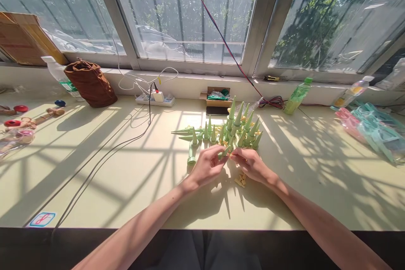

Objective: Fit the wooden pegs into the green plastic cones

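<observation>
My left hand (207,165) is closed on a small pale green cone piece (225,152), held just above the table. Right beside it, my right hand (251,164) pinches its fingertips together at the cone's near end. A tiny yellow-orange bit shows between the two hands, too small to make out well. Behind them stands a cluster of pale green pointed cones (237,120), with yellow bits among them. More cones (209,127) stand or lie to the left, along with a green cylinder (191,155). Several small yellow pieces (241,180) lie under my right hand.
An open cardboard box (218,103), a power strip (155,100) and a green bottle (297,96) line the window side. At left are a brown pouch (91,84) and wooden toys (28,123); black cables (104,156) cross the table. Plastic bags (373,130) lie at right.
</observation>
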`<state>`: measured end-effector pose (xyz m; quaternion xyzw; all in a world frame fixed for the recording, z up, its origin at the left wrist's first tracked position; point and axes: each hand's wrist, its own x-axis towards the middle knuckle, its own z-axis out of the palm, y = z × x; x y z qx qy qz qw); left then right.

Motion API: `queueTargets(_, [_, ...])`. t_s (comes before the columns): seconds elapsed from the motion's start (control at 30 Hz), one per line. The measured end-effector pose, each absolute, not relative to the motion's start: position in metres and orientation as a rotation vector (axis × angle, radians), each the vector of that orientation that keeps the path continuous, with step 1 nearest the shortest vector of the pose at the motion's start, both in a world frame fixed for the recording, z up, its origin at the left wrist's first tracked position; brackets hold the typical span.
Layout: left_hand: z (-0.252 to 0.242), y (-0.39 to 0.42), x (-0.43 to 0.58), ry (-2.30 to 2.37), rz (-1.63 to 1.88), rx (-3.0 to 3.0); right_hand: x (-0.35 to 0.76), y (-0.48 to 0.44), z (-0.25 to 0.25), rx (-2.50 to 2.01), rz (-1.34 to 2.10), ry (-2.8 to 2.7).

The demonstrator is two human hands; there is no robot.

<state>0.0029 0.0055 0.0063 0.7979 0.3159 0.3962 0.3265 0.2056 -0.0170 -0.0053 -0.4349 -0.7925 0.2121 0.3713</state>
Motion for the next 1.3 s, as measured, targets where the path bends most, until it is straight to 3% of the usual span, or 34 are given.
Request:
queueTargets(0.7, [0.0114, 0.0036, 0.0079, 0.892, 0.91, 1.689, 0.2041, -0.0165, -0.0072, -1.074, 0.416, -1.985])
queueTargets(1.3, [0.0068, 0.0043, 0.0035, 0.769, 1.115, 2.101, 0.2061, -0.0169, -0.0084, -1.098, 0.464, -2.008])
